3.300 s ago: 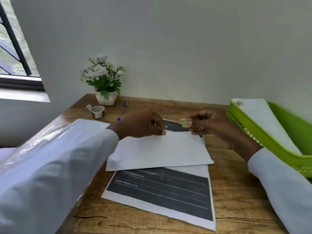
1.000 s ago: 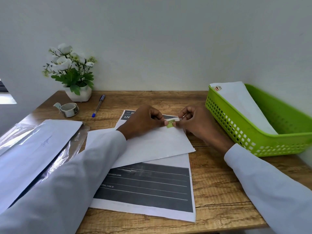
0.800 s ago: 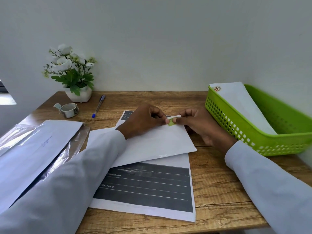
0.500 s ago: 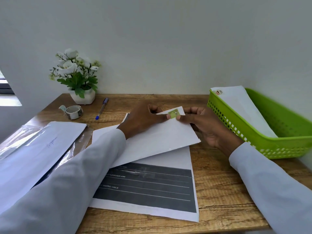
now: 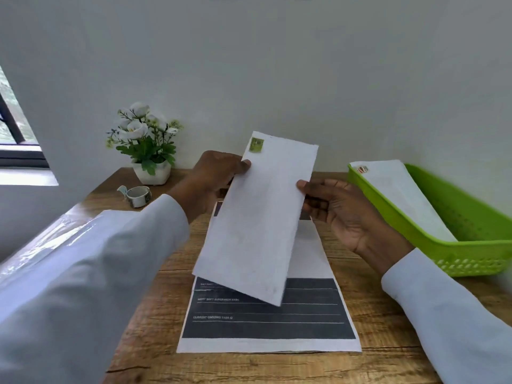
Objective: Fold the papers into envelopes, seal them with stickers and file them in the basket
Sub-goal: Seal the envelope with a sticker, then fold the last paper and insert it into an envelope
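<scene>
A folded white paper envelope is held up above the desk, tilted, with a small green sticker near its top left corner. My left hand grips its left edge, thumb on the front. My right hand holds its right edge, thumb on the front and fingers behind. Below it a printed paper with dark bands lies flat on the wooden desk. At the right stands the green basket with one sealed white envelope leaning inside.
A roll of stickers lies at the back left beside a white pot of artificial flowers. A plastic-wrapped stack of paper sits at the left desk edge. The wall runs close behind the desk.
The envelope lay on the desk while both hands pressed the sticker onto its flap. It has since been lifted and turned upright in both hands.
</scene>
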Action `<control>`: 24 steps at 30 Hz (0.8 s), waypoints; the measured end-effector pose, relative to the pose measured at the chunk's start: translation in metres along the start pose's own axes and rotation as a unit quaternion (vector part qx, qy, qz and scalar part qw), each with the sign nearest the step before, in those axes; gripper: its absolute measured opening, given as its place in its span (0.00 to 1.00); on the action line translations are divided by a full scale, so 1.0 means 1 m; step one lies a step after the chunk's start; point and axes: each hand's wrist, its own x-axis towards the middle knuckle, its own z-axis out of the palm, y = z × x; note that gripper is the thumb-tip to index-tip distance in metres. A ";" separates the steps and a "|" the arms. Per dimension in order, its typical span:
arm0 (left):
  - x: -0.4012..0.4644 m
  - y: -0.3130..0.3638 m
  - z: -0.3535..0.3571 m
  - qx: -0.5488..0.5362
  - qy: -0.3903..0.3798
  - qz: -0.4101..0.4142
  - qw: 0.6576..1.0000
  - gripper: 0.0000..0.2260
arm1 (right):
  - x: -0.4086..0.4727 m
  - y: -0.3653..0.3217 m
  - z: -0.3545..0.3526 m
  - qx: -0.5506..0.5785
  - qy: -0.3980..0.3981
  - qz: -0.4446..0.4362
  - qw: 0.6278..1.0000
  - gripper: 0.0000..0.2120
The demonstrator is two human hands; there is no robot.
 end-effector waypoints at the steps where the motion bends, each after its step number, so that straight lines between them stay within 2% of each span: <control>1: -0.002 0.002 -0.005 0.011 -0.015 0.006 1.000 0.12 | 0.000 -0.005 0.000 0.006 0.012 -0.005 1.000 0.03; 7: -0.014 0.015 -0.008 -0.017 -0.082 0.004 0.996 0.05 | 0.005 -0.038 -0.009 0.004 0.055 -0.026 0.998 0.09; 10: -0.014 0.027 0.011 -0.048 -0.090 0.010 0.995 0.04 | 0.009 -0.065 -0.024 -0.033 0.043 -0.035 0.998 0.09; 14: -0.007 0.050 0.056 -0.082 -0.101 0.035 0.991 0.04 | 0.018 -0.114 -0.062 -0.104 0.057 -0.058 0.991 0.16; 18: 0.005 0.075 0.118 -0.098 -0.120 0.069 0.986 0.07 | 0.027 -0.158 -0.104 -0.164 0.128 -0.105 0.972 0.09; 22: 0.017 0.088 0.172 -0.098 -0.121 0.097 0.983 0.03 | 0.040 -0.176 -0.137 -0.205 0.202 -0.133 0.948 0.08; 24: 0.025 0.085 0.194 -0.090 -0.116 0.105 0.983 0.06 | 0.048 -0.172 -0.153 -0.222 0.231 -0.143 0.936 0.08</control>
